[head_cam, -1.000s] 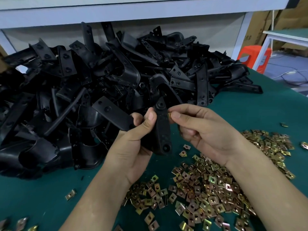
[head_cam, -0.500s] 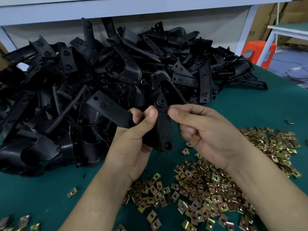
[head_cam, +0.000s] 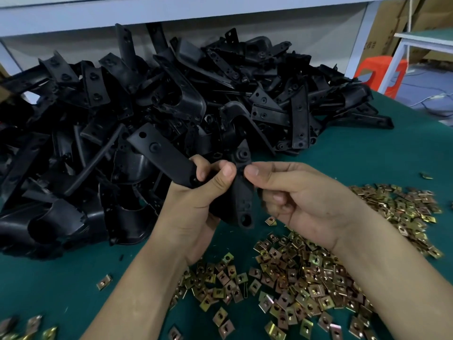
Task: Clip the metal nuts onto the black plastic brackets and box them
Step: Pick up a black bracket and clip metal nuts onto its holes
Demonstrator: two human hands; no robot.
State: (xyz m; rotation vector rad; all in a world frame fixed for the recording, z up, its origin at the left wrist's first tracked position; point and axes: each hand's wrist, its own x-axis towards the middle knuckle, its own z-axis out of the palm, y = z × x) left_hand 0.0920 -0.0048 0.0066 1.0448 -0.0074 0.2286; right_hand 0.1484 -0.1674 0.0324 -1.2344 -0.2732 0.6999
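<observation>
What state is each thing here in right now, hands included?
left hand, grips the held bracket.
right hand, fingers curled, thumb at the held bracket's edge; any nut there is hidden.
held bracket, lifted above the table, between both hands.
bracket pile, heaped loose on the table.
metal nuts, scattered loose on the table.

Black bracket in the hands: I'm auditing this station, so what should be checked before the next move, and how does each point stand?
1. Bracket held firmly: ok, the left hand grips the black bracket.
2. Right hand on the bracket: ok, it pinches the upper edge.
3. Nut seated: cannot tell, the fingers hide that spot.
4. Spare metal nuts near: ok, scattered on the green table.
5. Box ready: cannot tell, none in view.
</observation>
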